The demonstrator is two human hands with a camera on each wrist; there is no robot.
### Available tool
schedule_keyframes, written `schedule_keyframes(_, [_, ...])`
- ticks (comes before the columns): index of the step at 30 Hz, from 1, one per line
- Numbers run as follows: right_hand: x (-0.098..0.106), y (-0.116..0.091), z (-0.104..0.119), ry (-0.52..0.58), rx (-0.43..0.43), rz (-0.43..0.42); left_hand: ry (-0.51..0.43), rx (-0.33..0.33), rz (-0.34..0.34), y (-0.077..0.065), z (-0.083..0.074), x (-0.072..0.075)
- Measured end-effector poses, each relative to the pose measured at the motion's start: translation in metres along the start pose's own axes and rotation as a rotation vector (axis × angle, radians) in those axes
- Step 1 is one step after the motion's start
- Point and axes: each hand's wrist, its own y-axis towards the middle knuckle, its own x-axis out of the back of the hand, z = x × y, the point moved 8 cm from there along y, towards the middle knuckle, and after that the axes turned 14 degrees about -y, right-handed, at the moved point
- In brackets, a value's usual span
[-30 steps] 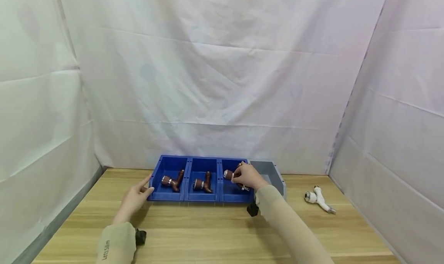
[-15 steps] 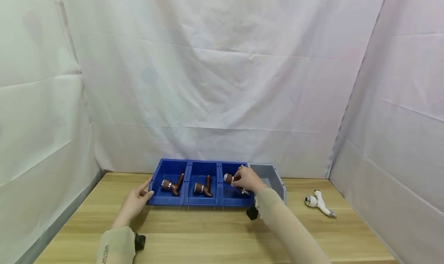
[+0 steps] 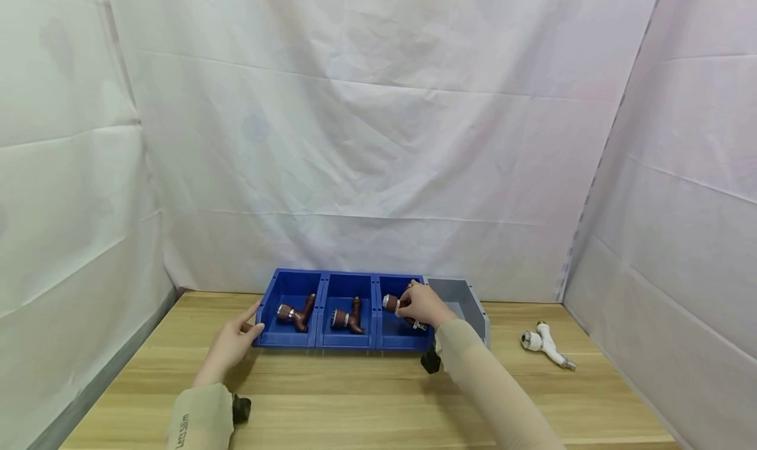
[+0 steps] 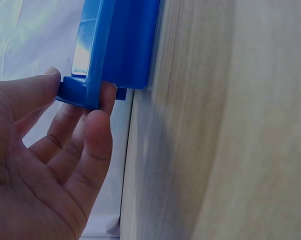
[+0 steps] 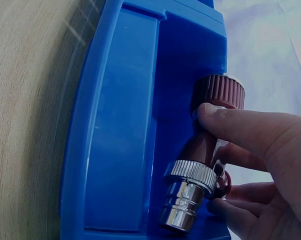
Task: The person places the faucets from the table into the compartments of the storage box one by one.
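Observation:
My right hand (image 3: 427,305) pinches a brown faucet (image 5: 200,145) with a ribbed knob and a chrome spout end, inside the third blue bin (image 5: 121,120). Its thumb lies just below the knob in the right wrist view. At the row's left end my left hand (image 3: 229,342) grips the corner of the first blue bin (image 4: 104,55), thumb on one side of the rim and fingers on the other. A brown faucet (image 3: 300,315) lies in that first bin, and another brown faucet (image 3: 350,317) lies in the middle bin (image 3: 349,340).
A grey bin (image 3: 476,309) closes the row on the right, partly behind my right forearm. Farther right on the wooden table (image 3: 331,404) lies a white faucet (image 3: 547,346). A white cloth (image 3: 367,141) hangs close behind the bins, with more cloth at both sides.
The head view has shifted slightly. Both hands keep their places, the left at the first bin's corner and the right on the brown faucet in the third bin.

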Motion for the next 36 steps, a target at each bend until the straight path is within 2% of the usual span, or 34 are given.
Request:
schedule_keyframes(25, [-0.006, 0.001, 0.002, -0.031, 0.023, 0.027, 0.013, 0.004, -0.009, 0.000, -0.001, 0.000])
schedule_keyframes(36, [-0.010, 0.007, 0.000, -0.039, -0.005, 0.054, -0.009, -0.004, 0.004, -0.001, -0.002, 0.000])
